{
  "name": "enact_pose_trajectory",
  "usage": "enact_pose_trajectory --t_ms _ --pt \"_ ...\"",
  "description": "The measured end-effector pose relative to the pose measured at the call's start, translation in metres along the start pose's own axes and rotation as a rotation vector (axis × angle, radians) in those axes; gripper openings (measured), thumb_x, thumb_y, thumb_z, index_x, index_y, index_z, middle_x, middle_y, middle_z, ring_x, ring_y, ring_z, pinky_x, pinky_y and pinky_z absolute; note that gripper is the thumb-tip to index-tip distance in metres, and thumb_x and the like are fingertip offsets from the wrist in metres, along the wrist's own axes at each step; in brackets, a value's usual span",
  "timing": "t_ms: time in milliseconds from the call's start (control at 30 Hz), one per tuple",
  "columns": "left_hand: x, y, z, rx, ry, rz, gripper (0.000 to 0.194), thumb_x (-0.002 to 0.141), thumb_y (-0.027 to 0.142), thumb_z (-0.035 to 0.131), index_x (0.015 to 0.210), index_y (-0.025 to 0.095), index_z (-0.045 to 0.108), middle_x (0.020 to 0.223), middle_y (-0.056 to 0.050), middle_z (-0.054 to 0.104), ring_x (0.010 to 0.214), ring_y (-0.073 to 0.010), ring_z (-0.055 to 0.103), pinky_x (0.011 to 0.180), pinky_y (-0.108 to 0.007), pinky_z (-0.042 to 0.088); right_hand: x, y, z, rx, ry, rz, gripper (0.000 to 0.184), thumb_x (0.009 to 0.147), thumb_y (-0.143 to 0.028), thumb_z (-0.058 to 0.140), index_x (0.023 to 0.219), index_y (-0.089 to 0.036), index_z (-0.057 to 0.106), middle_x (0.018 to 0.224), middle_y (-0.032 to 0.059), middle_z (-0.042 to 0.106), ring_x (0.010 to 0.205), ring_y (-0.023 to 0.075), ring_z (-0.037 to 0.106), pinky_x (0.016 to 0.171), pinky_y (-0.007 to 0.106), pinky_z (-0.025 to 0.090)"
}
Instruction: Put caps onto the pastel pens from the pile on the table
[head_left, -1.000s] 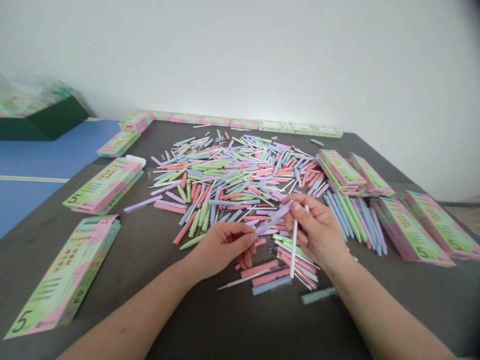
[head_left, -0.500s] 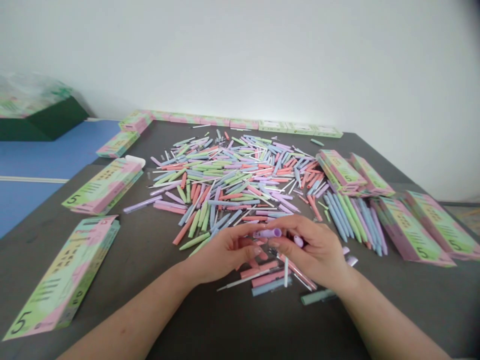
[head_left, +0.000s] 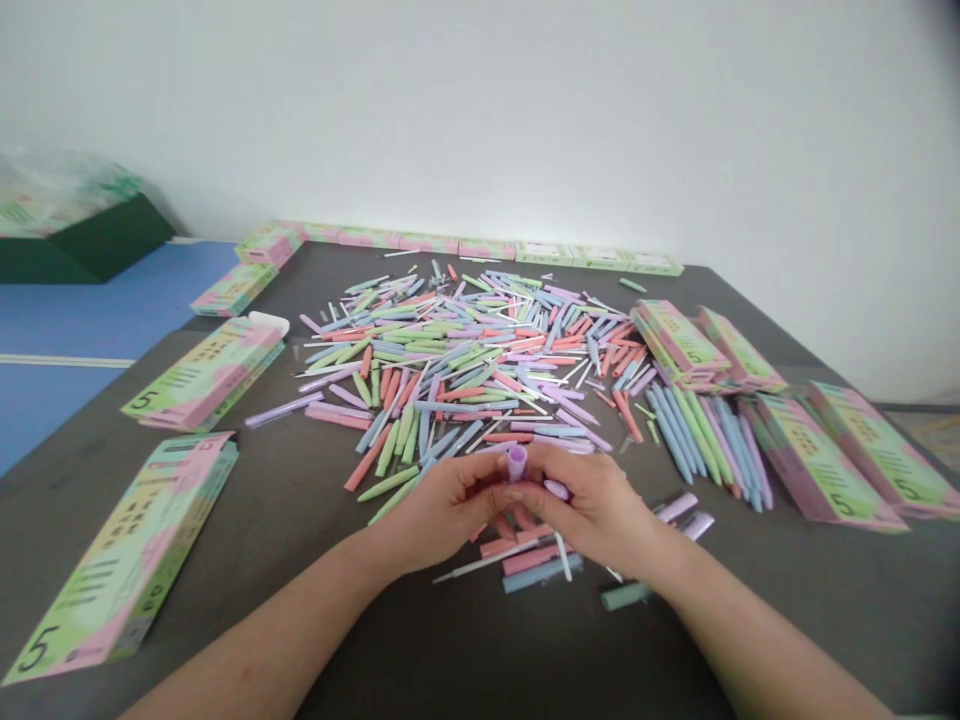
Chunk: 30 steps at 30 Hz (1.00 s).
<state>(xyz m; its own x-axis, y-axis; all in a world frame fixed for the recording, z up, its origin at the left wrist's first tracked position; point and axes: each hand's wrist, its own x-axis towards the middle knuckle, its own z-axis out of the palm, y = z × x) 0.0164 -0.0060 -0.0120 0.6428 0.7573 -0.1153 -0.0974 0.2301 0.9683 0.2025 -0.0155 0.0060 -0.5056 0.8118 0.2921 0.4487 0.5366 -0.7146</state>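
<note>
Between my two hands a purple pen barrel (head_left: 517, 460) stands nearly upright, its hollow end facing me. My left hand (head_left: 439, 512) pinches it from the left, while my right hand (head_left: 600, 505) closes on it from the other side. A second purple pen part (head_left: 557, 489) sticks out between the fingers of my right hand. Beneath that hand shows a white refill stick (head_left: 563, 558); whether it is held I cannot tell. Loose pink barrels (head_left: 536, 555), a blue barrel (head_left: 543, 575) and a green barrel (head_left: 625, 596) lie just below my hands on the dark table (head_left: 450, 650).
A wide heap of pen parts (head_left: 465, 350) in several colours covers the table's middle. Printed pen boxes (head_left: 127, 550) stand along the left, and more boxes (head_left: 829, 460) on the right beside a row of pens (head_left: 709, 435). Boxes (head_left: 427, 243) line the back edge.
The purple barrel has turned from lying sideways to nearly upright and moved slightly left. My right hand has shifted left, closer to my left hand, uncovering purple parts at the right.
</note>
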Motion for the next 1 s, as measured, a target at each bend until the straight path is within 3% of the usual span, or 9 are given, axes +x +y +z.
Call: enact_pose_trajectory --t_ms 100,233,300,433,533,633,833,1000 --pt "0.0 -0.004 -0.003 0.01 -0.034 -0.012 0.036 0.086 0.031 0.064 0.119 0.019 0.058 0.087 -0.005 0.065 0.071 -0.0139 0.062 0.059 -0.022 0.049 0.002 0.006 0.0 -0.031 -0.031 0.059 0.017 0.092 -0.023 0.053 0.107 -0.021 0.062 0.085 0.0031 0.069 0.073 0.0146 0.063 0.065 0.023 0.046" --pt "-0.001 -0.003 -0.01 -0.026 0.089 0.073 0.044 0.082 0.027 0.069 0.123 0.022 0.055 0.1 -0.005 0.061 0.075 -0.0123 0.058 0.058 -0.019 0.047 0.004 0.009 -0.001 -0.095 -0.149 0.093 0.01 0.092 -0.025 0.052 0.087 -0.019 0.06 0.078 0.0023 0.065 0.067 0.0144 0.057 0.059 0.023 0.041" --pt "0.0 0.0 -0.012 -0.064 0.134 0.116 0.042 0.079 0.029 0.071 0.118 0.022 0.058 0.098 -0.004 0.061 0.069 -0.0104 0.056 0.054 -0.018 0.046 0.005 0.01 -0.001 -0.138 -0.199 0.127 0.013 0.091 -0.025 0.054 0.081 -0.018 0.057 0.072 0.0012 0.061 0.063 0.0138 0.053 0.057 0.024 0.038" --pt "0.003 0.001 -0.013 -0.002 0.239 0.069 0.022 0.082 0.033 0.069 0.092 0.014 0.066 0.06 0.003 0.057 0.049 -0.0068 0.049 0.047 -0.017 0.041 0.006 0.008 -0.002 -0.072 -0.229 0.194 0.013 0.089 -0.029 0.057 0.082 -0.018 0.06 0.071 -0.0007 0.06 0.065 0.013 0.052 0.06 0.024 0.037" --pt "0.007 -0.001 -0.014 -0.117 0.37 0.1 0.021 0.08 0.033 0.07 0.088 0.014 0.065 0.063 0.001 0.062 0.057 -0.0105 0.058 0.053 -0.02 0.048 0.007 0.009 -0.004 -0.009 -0.199 0.236 0.016 0.085 -0.033 0.062 0.082 -0.018 0.063 0.068 -0.0025 0.059 0.061 0.0118 0.049 0.057 0.023 0.036" --pt "0.009 -0.002 -0.016 -0.279 0.442 0.097 0.017 0.078 0.026 0.073 0.086 0.013 0.065 0.069 -0.001 0.066 0.063 -0.0107 0.062 0.057 -0.019 0.051 0.006 0.01 -0.007 0.026 -0.096 0.228 0.015 0.087 -0.029 0.059 0.094 -0.018 0.066 0.073 -0.0016 0.062 0.062 0.0119 0.052 0.057 0.023 0.038" --pt "0.01 -0.009 -0.013 -0.535 0.308 -0.062 0.01 0.081 0.01 0.067 0.09 0.008 0.07 0.067 -0.004 0.067 0.06 -0.0086 0.064 0.061 -0.016 0.055 0.003 0.008 -0.004 -0.003 0.14 0.144 0.02 0.088 -0.025 0.059 0.107 -0.019 0.064 0.08 0.0005 0.068 0.068 0.0127 0.06 0.063 0.023 0.045" --pt "0.008 -0.009 -0.005 -0.694 0.173 -0.193 0.019 0.087 0.002 0.052 0.095 0.004 0.07 0.076 -0.011 0.07 0.064 -0.0119 0.069 0.063 -0.018 0.058 0.0 0.008 0.005 0.077 0.16 0.114 0.021 0.089 -0.023 0.059 0.11 -0.02 0.061 0.096 0.0039 0.072 0.084 0.0151 0.066 0.075 0.025 0.05"
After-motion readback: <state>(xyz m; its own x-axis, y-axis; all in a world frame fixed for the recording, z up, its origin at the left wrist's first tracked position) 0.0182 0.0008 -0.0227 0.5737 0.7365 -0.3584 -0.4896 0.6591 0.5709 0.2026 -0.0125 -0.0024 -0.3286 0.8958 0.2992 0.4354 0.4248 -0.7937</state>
